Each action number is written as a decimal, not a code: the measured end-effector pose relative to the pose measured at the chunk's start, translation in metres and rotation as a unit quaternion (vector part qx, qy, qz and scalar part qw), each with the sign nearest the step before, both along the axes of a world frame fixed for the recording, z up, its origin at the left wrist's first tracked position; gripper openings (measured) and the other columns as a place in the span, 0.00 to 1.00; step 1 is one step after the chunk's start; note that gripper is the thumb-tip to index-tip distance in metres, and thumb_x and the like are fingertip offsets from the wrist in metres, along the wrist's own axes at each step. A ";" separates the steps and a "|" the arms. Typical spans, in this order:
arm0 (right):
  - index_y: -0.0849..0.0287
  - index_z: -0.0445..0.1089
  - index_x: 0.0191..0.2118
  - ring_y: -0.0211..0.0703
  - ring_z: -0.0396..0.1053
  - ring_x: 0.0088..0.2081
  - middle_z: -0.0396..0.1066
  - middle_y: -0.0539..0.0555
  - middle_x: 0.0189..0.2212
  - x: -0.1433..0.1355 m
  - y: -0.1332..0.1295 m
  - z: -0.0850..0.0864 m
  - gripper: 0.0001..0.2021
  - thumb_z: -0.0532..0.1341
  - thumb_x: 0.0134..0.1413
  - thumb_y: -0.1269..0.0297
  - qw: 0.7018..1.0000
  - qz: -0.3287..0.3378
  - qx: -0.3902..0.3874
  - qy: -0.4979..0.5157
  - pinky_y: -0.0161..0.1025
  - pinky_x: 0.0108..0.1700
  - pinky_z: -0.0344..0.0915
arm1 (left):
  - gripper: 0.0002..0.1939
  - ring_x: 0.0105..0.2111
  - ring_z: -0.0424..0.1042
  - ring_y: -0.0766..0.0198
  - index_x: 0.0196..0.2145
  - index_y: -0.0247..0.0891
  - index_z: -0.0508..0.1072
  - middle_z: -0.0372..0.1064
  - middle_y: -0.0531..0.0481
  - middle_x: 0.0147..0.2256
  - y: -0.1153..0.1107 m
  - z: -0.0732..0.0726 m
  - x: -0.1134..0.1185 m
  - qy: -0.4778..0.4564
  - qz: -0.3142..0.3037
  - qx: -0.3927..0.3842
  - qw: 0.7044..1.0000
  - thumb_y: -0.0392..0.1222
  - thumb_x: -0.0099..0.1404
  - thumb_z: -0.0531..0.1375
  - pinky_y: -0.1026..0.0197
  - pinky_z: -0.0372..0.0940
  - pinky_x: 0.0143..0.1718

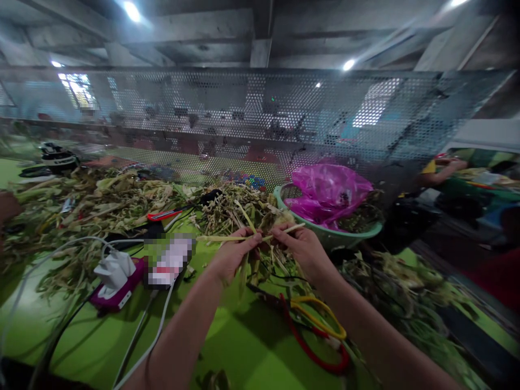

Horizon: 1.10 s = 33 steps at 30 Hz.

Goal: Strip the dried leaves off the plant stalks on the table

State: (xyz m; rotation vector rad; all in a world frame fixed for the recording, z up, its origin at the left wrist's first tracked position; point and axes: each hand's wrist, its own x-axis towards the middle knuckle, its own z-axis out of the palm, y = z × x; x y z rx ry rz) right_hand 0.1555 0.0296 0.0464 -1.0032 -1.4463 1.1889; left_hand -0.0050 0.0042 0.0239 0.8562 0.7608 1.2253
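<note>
My left hand (236, 254) pinches a pale, dry plant stalk (219, 238) that sticks out to the left. Close beside it, my right hand (299, 242) grips another thin stalk piece (296, 228) between thumb and fingers, its end pointing up to the right. The fingertips of both hands almost meet over a heap of dry plant scraps (223, 211). More leafy bits hang below the fingers, partly hidden by them. Under my right forearm lies a tool with red and yellow loop handles (319, 319), its dark end toward the heap.
A green basin (333, 234) holding a pink plastic bag (331, 189) stands behind my right hand. To the left lie a phone (168, 262), a purple power strip (117, 295) with cables, and a red cutter (164, 215). A perforated metal panel (227, 124) crosses the back.
</note>
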 end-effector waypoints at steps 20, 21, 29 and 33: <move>0.57 0.71 0.45 0.49 0.67 0.42 0.71 0.57 0.42 0.026 0.013 0.014 0.20 0.66 0.43 0.60 0.904 -0.094 0.289 -0.300 0.44 0.45 0.61 | 0.16 0.24 0.63 0.72 0.33 0.33 0.74 0.68 0.51 0.26 0.005 -0.005 -0.002 0.031 0.026 0.030 0.999 0.43 0.48 0.68 0.70 0.56 0.25; 0.58 0.71 0.43 0.48 0.67 0.41 0.72 0.56 0.40 0.024 0.010 0.016 0.17 0.64 0.46 0.59 0.915 -0.061 0.267 -0.296 0.44 0.45 0.62 | 0.17 0.25 0.63 0.72 0.34 0.33 0.74 0.68 0.51 0.27 0.005 -0.006 -0.001 0.049 0.015 0.037 0.998 0.45 0.48 0.68 0.69 0.57 0.25; 0.60 0.68 0.25 0.37 0.62 0.25 0.66 0.46 0.21 0.010 0.006 0.003 0.13 0.65 0.43 0.54 0.993 0.034 0.051 -0.099 0.35 0.30 0.60 | 0.20 0.25 0.62 0.70 0.37 0.33 0.77 0.70 0.50 0.27 -0.001 -0.008 0.010 0.086 -0.061 0.062 0.992 0.50 0.51 0.66 0.68 0.56 0.28; 0.59 0.67 0.27 0.37 0.63 0.24 0.67 0.47 0.21 0.011 0.013 -0.003 0.13 0.65 0.42 0.55 0.998 -0.016 0.033 -0.048 0.36 0.29 0.60 | 0.18 0.23 0.59 0.71 0.37 0.35 0.77 0.70 0.52 0.27 -0.001 -0.007 0.008 0.101 -0.064 0.088 0.989 0.49 0.52 0.65 0.68 0.55 0.28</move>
